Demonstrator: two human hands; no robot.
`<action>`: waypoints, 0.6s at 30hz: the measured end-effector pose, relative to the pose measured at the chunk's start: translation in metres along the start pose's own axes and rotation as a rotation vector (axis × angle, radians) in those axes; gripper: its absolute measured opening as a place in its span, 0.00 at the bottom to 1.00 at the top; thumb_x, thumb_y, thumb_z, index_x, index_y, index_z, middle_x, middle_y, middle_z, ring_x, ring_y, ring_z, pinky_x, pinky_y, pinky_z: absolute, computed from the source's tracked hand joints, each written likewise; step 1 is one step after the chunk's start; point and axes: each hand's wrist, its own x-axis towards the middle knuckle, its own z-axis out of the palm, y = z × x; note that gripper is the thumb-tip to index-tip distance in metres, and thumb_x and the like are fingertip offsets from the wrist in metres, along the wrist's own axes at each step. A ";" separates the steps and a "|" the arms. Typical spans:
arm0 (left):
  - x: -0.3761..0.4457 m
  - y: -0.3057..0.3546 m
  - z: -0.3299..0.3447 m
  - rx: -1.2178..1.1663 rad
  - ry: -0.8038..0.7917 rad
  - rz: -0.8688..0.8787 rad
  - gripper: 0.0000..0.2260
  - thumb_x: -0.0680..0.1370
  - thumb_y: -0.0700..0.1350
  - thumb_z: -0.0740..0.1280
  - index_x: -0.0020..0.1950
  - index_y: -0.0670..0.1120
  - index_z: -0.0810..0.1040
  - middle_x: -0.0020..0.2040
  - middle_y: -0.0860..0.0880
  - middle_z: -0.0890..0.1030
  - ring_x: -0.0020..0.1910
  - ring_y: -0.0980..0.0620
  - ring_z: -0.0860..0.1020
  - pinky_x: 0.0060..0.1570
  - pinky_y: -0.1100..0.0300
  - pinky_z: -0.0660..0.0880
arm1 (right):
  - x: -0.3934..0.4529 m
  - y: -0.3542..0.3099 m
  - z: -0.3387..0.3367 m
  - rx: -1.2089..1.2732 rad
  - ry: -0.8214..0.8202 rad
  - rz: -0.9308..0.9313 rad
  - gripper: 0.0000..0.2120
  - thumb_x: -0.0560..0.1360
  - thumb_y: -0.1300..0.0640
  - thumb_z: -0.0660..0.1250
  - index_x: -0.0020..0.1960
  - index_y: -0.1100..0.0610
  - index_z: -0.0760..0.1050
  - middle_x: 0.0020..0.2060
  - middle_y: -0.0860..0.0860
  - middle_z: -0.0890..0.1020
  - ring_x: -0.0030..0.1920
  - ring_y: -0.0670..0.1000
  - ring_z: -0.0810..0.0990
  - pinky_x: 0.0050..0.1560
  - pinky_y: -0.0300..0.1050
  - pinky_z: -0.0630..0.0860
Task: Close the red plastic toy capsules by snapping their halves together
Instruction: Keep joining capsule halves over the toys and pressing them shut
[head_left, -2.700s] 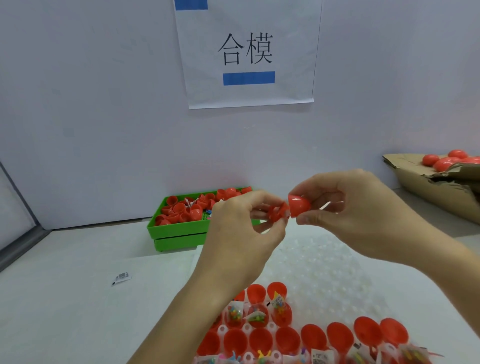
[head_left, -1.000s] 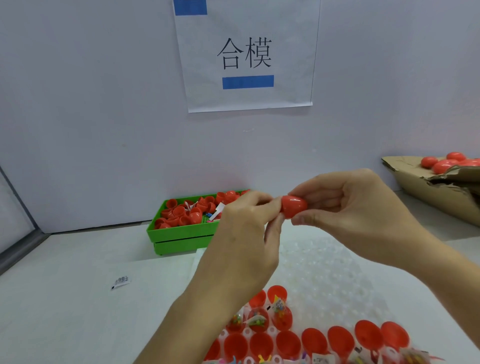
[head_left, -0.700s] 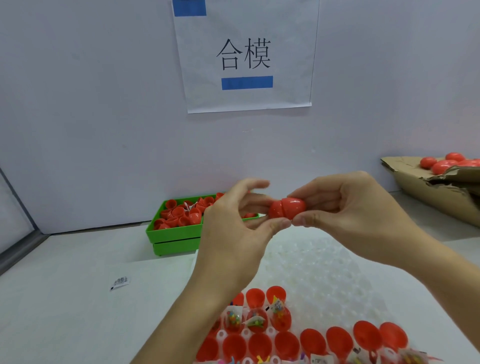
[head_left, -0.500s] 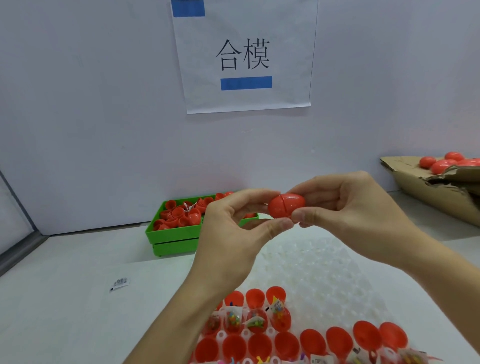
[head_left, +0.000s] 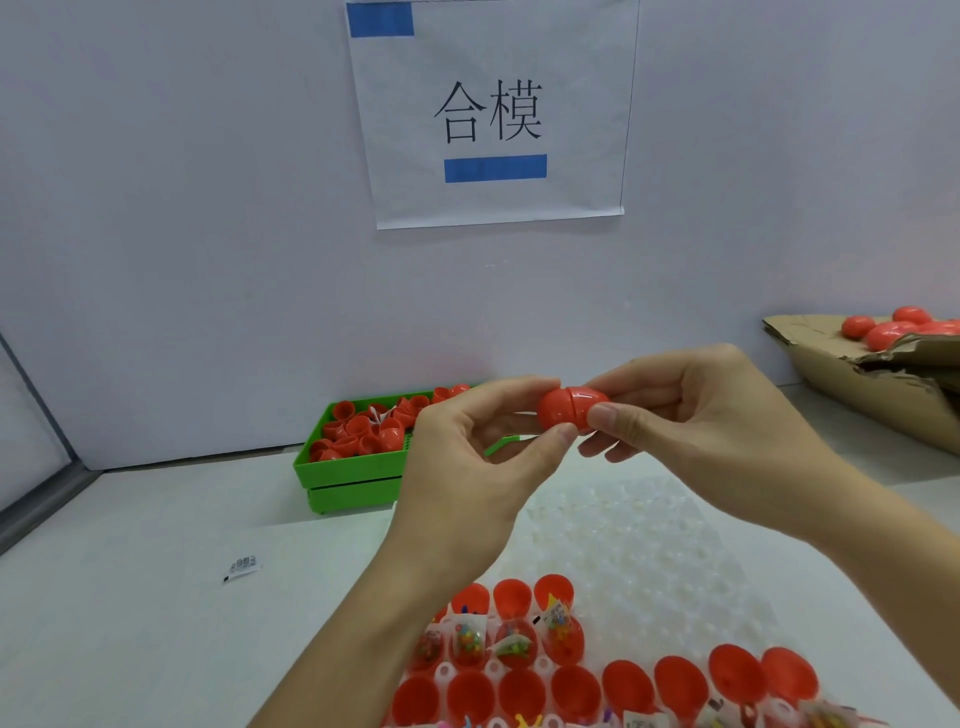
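Two bare hands hold a red capsule (head_left: 570, 410) in mid-air above the desk (head_left: 130, 597), its two halves joined along a visible seam. The left hand (head_left: 467, 467) has its grip pinched on the capsule's left end between thumb and forefinger; the right hand (head_left: 696, 421) has its grip pinched on the right end. At 10 o'clock from the hands, against the wall, a green tray (head_left: 353, 470) holds a heap of loose red halves (head_left: 363, 431) and a scrap of white paper. At 6 o'clock, a clear blister tray (head_left: 649, 561) carries rows of open red shells (head_left: 519, 696), some holding small packets of coloured toys (head_left: 467, 642). At 2 o'clock, a torn cardboard box (head_left: 857, 379) contains closed capsules (head_left: 893, 330). A small sachet (head_left: 240, 567) lies on the desk at 8 o'clock. A paper sign (head_left: 493, 114) hangs on the wall at 12 o'clock.
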 end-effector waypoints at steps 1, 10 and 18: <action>0.000 0.000 0.000 -0.002 -0.006 -0.004 0.13 0.72 0.39 0.75 0.53 0.53 0.82 0.46 0.57 0.86 0.48 0.59 0.84 0.47 0.70 0.77 | 0.000 0.000 0.000 0.002 0.001 0.004 0.06 0.74 0.59 0.72 0.50 0.55 0.84 0.37 0.48 0.87 0.39 0.47 0.87 0.40 0.36 0.81; 0.001 0.000 -0.001 -0.028 0.001 0.000 0.14 0.66 0.49 0.75 0.51 0.54 0.83 0.46 0.57 0.86 0.48 0.59 0.84 0.47 0.70 0.77 | 0.000 0.000 0.003 0.017 0.008 0.020 0.04 0.73 0.60 0.73 0.48 0.55 0.84 0.36 0.48 0.87 0.38 0.48 0.87 0.38 0.36 0.80; 0.001 -0.002 -0.001 -0.024 0.036 0.015 0.14 0.64 0.48 0.76 0.49 0.55 0.83 0.44 0.57 0.86 0.46 0.59 0.84 0.45 0.71 0.78 | -0.001 -0.002 0.003 0.018 0.008 -0.005 0.06 0.73 0.62 0.73 0.49 0.56 0.84 0.36 0.49 0.87 0.38 0.48 0.87 0.39 0.36 0.80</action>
